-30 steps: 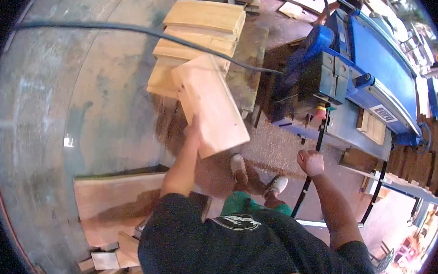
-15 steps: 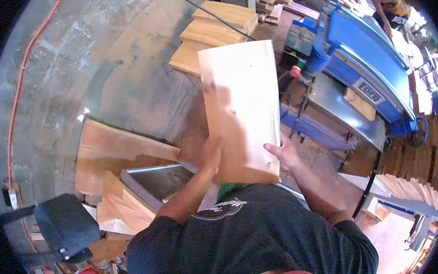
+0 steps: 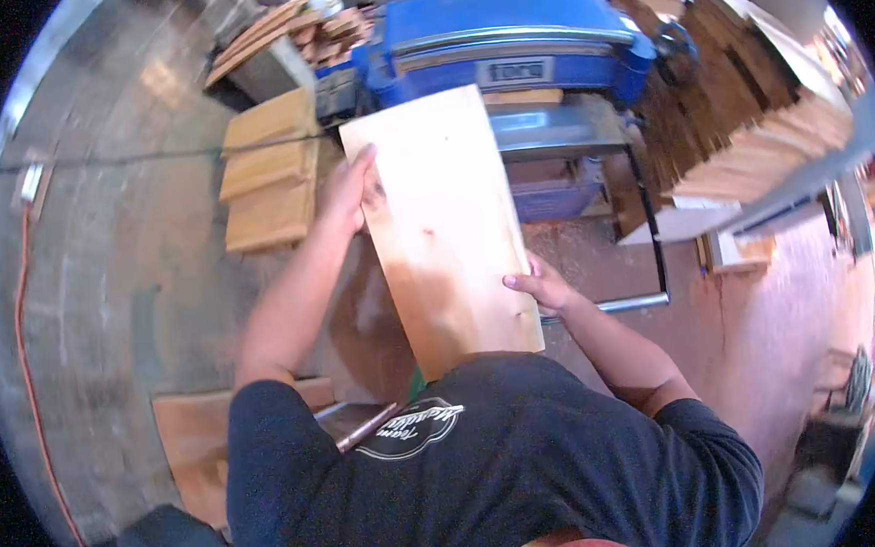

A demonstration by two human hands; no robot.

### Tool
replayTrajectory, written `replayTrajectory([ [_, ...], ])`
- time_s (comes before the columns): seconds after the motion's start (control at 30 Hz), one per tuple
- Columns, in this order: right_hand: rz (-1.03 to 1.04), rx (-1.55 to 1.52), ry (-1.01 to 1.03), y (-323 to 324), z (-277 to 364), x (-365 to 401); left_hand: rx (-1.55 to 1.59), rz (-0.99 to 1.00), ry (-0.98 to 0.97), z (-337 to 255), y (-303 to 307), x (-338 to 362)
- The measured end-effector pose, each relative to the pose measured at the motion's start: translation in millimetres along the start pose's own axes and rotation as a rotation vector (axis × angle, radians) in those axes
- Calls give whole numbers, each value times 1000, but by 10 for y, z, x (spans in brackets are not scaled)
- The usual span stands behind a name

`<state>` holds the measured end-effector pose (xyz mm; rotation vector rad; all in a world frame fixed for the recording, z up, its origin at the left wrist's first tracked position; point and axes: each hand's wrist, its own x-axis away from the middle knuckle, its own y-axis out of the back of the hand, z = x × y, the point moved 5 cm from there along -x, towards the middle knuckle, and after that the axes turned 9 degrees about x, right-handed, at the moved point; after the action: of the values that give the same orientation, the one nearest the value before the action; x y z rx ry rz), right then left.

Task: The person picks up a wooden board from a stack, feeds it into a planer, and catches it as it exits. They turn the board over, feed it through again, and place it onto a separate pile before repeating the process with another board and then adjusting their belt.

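Left hand (image 3: 350, 191) and right hand (image 3: 544, 285) grip the board (image 3: 449, 223) between them by opposite edges.

I read "torq" on the label (image 3: 515, 71) of the blue machine (image 3: 502, 14). My black shirt (image 3: 529, 458) says "Team"; its larger word is unclear.

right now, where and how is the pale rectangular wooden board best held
Probably by its two long edges, one hand from each side: the pale rectangular wooden board is long and flat, so spaced grips should steady it. The left hand grips the left edge toward the far end, the right hand the right edge nearer.
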<state>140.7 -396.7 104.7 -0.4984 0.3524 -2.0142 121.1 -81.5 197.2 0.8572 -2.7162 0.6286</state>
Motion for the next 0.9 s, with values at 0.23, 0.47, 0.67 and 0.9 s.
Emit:
replayTrajectory([
  [0.23, -238, -108, 22, 682, -261, 328, -80, 92, 402, 1950, -392, 529],
  [0.47, -341, -234, -14, 1304, -298, 238, -186, -25, 293, 2529, -565, 903],
  [0.67, -363, -235, -41, 1482, -174, 105, -156, -1, 332, 2966, -389, 189],
  [0.9, -160, 642, 318, 216, 463, 430, 300, 326, 774, 2787, -1287, 654],
])
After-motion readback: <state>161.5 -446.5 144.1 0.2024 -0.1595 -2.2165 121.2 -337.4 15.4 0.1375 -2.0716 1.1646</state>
